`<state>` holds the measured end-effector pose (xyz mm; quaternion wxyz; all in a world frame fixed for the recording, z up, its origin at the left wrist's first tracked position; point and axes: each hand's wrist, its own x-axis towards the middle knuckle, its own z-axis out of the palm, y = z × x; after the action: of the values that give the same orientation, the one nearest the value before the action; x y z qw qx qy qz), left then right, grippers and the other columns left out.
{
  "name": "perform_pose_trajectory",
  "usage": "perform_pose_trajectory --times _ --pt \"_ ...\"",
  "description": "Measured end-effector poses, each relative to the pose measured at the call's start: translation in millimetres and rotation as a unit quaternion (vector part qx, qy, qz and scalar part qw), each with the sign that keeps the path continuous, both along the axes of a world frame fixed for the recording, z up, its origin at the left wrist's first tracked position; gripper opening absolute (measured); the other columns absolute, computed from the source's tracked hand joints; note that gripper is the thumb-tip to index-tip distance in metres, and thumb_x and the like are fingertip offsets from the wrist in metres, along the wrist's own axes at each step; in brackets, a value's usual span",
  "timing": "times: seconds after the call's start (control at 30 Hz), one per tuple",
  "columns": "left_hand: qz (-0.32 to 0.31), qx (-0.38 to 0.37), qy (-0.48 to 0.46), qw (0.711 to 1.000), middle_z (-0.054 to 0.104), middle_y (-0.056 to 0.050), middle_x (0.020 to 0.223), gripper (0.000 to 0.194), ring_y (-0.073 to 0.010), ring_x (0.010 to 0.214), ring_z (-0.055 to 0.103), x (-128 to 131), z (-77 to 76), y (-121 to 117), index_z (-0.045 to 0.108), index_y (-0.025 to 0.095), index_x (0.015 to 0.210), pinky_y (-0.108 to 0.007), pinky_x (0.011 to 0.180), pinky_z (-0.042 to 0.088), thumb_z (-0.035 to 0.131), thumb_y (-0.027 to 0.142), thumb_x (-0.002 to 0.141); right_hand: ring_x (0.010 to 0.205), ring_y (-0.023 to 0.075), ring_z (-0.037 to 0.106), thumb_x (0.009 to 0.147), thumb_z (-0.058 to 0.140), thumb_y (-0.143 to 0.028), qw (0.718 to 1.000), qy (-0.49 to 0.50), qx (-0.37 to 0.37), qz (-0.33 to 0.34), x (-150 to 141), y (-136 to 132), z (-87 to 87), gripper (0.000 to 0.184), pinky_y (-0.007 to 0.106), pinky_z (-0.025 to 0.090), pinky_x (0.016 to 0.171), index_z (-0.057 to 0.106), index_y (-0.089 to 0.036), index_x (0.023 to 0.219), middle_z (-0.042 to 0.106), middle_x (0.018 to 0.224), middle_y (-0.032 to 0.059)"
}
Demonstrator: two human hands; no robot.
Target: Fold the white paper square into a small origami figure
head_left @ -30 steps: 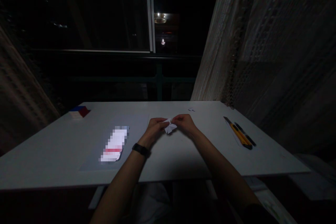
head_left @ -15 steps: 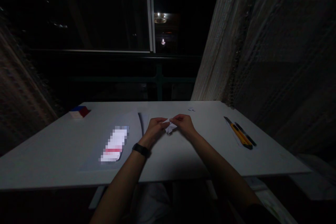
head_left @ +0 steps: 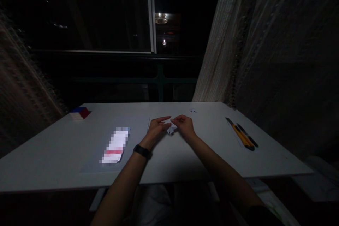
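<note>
A small piece of folded white paper (head_left: 171, 129) is held between both hands, a little above the middle of the white table. My left hand (head_left: 156, 128), with a dark band on its wrist, pinches the paper's left side between thumb and fingers. On the other side, the thumb and fingertips of my right hand (head_left: 184, 124) grip its upper right part. Finer folds of the paper are too small and dim to make out.
Left of my hands, a lit phone (head_left: 116, 146) with a blurred screen lies on white sheets (head_left: 90, 160). A colour cube (head_left: 79, 113) sits at the far left. Small scraps (head_left: 193, 111) lie at the back. To the right are a yellow cutter knife (head_left: 241, 135) and a black pen (head_left: 247, 135).
The raised edge of the sheet by the phone now lies flat. My left fingers have lifted slightly off the paper's top, and my right hand has shifted a little left.
</note>
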<state>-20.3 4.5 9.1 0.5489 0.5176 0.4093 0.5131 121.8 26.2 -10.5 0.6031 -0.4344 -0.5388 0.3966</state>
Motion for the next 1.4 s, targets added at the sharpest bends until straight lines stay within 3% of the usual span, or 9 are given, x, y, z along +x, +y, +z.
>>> perform_pose_trajectory --times 0.13,0.27,0.4,0.57,0.73,0.9,1.07,1.27,1.4 --pt "-0.006 0.030 0.042 0.999 0.056 0.000 0.050 0.050 -0.0082 0.045 0.044 1 2.2 -2 0.064 0.006 0.105 -0.022 0.047 0.030 0.069 0.024 0.058 0.053 0.0153 0.057 0.052 0.074 -0.040 1.000 -0.004 -0.001 0.006 -1 0 -1.3 0.030 0.028 0.045 0.051 0.058 -0.016 0.062 0.061 0.057 0.0023" --pt "0.006 0.076 0.082 0.994 0.066 -0.007 0.069 0.033 -0.0140 0.060 0.055 1 -0.5 2 0.070 0.008 0.088 -0.024 0.054 0.038 0.062 0.030 0.065 0.050 0.0130 0.055 0.052 0.074 -0.035 0.999 -0.003 -0.012 0.032 -1 0 -2.0 0.029 0.025 0.042 0.048 0.056 -0.017 0.067 0.059 0.055 -0.0003" --pt "0.036 0.125 0.128 0.983 0.069 -0.009 0.079 0.028 -0.0196 0.075 0.060 0 -6.7 8 0.072 0.012 0.078 -0.027 0.066 0.043 0.062 0.036 0.067 0.050 0.0122 0.054 0.054 0.071 -0.030 0.999 -0.022 0.001 0.048 0 -1 -0.9 0.025 0.024 0.042 0.049 0.055 -0.017 0.069 0.058 0.054 -0.0025" --pt "0.067 0.124 0.155 0.978 0.069 -0.009 0.073 0.029 -0.0188 0.068 0.059 -3 -10.4 12 0.072 0.013 0.073 -0.026 0.062 0.042 0.066 0.039 0.062 0.052 0.0121 0.056 0.055 0.069 -0.027 0.996 -0.054 0.017 0.073 1 -3 -0.7 0.025 0.023 0.043 0.049 0.053 -0.018 0.071 0.059 0.054 -0.0037" --pt "0.050 0.107 0.190 0.975 0.062 -0.004 0.057 0.031 -0.0141 0.056 0.051 -9 -9.9 14 0.069 0.012 0.064 -0.024 0.053 0.035 0.066 0.042 0.061 0.051 0.0115 0.055 0.052 0.072 -0.029 0.991 -0.096 0.009 0.098 3 -2 -2.1 0.028 0.022 0.041 0.048 0.052 -0.018 0.069 0.058 0.054 -0.0045" --pt "0.052 0.143 0.264 0.953 0.056 -0.001 0.052 0.030 -0.0126 0.053 0.046 -11 -9.9 16 0.065 0.013 0.059 -0.023 0.051 0.031 0.062 0.043 0.064 0.054 0.0135 0.058 0.051 0.074 -0.031 0.986 -0.126 0.006 0.106 5 0 -1.8 0.030 0.023 0.042 0.050 0.053 -0.018 0.069 0.061 0.056 -0.0024" --pt "0.056 0.203 0.308 0.928 0.057 -0.001 0.055 0.030 -0.0125 0.054 0.047 -8 -8.7 14 0.063 0.014 0.062 -0.024 0.051 0.030 0.054 0.041 0.072 0.052 0.0131 0.058 0.050 0.075 -0.030 0.986 -0.105 -0.010 0.126 6 1 -2.3 0.034 0.023 0.043 0.050 0.054 -0.017 0.074 0.061 0.057 -0.0026" --pt "0.068 0.212 0.303 0.927 0.056 -0.001 0.056 0.029 -0.0130 0.056 0.046 -7 -9.4 12 0.063 0.015 0.065 -0.023 0.052 0.030 0.053 0.040 0.074 0.047 0.0116 0.056 0.048 0.076 -0.024 0.981 -0.071 -0.022 0.179 6 -5 1.4 0.044 0.022 0.041 0.047 0.051 -0.019 0.083 0.058 0.054 -0.0065" --pt "0.066 0.228 0.304 0.923 0.057 -0.002 0.059 0.029 -0.0134 0.058 0.048 -6 -9.9 11 0.064 0.015 0.068 -0.023 0.054 0.032 0.051 0.040 0.076 0.043 0.0103 0.052 0.046 0.076 -0.025 0.983 -0.063 -0.030 0.170 5 -7 3.5 0.044 0.020 0.038 0.043 0.049 -0.019 0.081 0.055 0.049 -0.0080"
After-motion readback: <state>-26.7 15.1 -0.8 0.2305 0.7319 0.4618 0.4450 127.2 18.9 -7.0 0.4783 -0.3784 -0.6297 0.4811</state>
